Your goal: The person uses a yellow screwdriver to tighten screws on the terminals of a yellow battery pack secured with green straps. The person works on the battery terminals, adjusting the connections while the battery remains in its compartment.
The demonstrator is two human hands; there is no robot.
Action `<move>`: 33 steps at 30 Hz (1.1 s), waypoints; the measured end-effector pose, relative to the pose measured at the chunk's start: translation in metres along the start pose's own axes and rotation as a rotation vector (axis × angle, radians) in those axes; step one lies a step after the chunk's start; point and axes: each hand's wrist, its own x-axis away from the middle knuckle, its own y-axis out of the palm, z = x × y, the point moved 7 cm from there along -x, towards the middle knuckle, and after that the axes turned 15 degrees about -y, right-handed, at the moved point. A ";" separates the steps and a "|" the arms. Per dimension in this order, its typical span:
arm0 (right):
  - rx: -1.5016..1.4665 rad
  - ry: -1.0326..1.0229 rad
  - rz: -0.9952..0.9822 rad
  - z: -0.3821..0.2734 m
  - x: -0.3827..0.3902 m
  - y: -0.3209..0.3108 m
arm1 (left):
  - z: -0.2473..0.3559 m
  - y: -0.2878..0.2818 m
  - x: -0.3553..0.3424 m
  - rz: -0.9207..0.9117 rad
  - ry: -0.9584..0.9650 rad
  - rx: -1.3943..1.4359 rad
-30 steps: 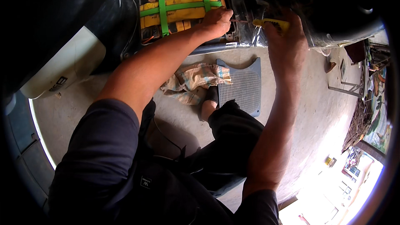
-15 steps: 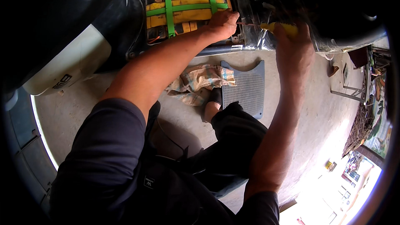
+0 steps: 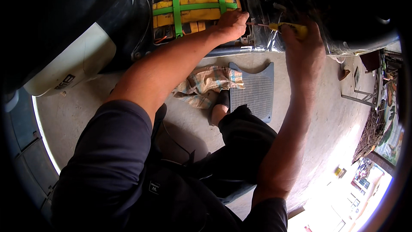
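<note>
Screwdriver (image 3: 274,26), yellow-handled: far side, right of strapped battery pack (image 3: 197,16). Right hand (image 3: 304,45) wraps handle; left hand (image 3: 233,25) curls at shaft's left end, pinch on it untellable. Handling: shaft best kept straight, pressure steady, left fingers guarded against slipping. Versus 1 second earlier: all sits slightly farther right in view; hands' arrangement much unchanged.

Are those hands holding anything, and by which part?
The right hand grips a yellow-handled screwdriver by its handle. The left hand is at the far end of the shaft; whether it holds anything cannot be told.
</note>
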 end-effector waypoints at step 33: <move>0.025 0.044 -0.019 0.002 0.003 -0.004 | 0.000 0.000 -0.002 0.022 -0.008 0.023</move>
